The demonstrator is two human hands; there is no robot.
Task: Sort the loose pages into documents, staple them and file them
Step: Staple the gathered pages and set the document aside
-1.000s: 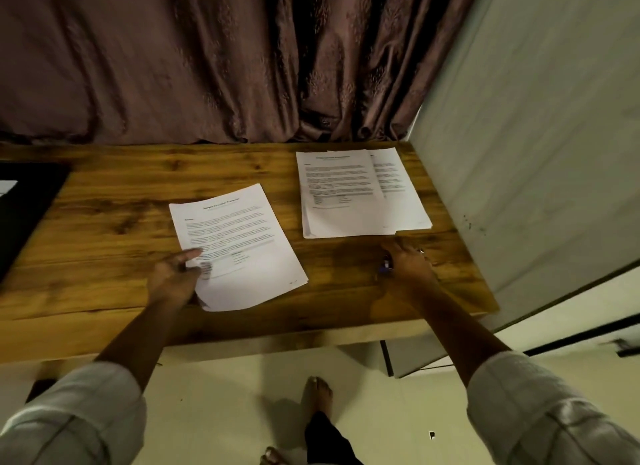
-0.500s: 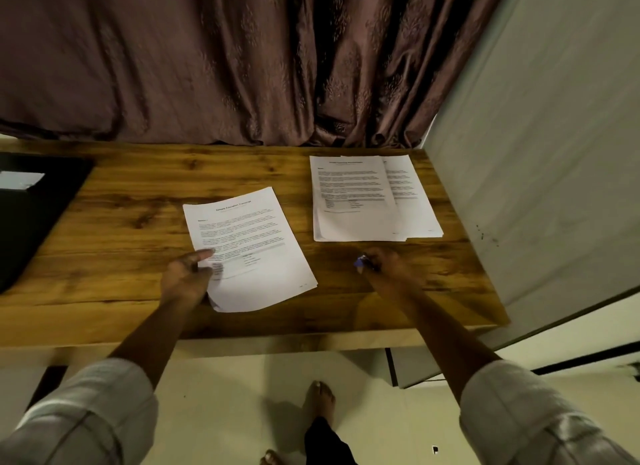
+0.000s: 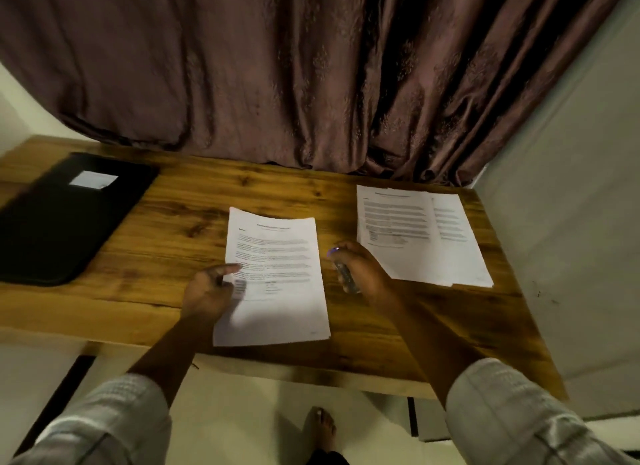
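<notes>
Purple-tipped stapler (image 3: pixel 344 275) — half hidden — in right hand (image 3: pixel 365 270); left hand (image 3: pixel 206 291) pinches pages (image 3: pixel 280 301).

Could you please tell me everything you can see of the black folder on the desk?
The black folder lies flat and closed at the left end of the desk, partly out of frame. It looks matte, with rounded corners and a white label near its far edge. Only the desk touches it.

free: bare table (image 3: pixel 180 229) left of centre | blocked: black folder (image 3: pixel 65 218) far left; curtain (image 3: pixel 277 66) top; wall (image 3: pixel 571 222) right
</notes>
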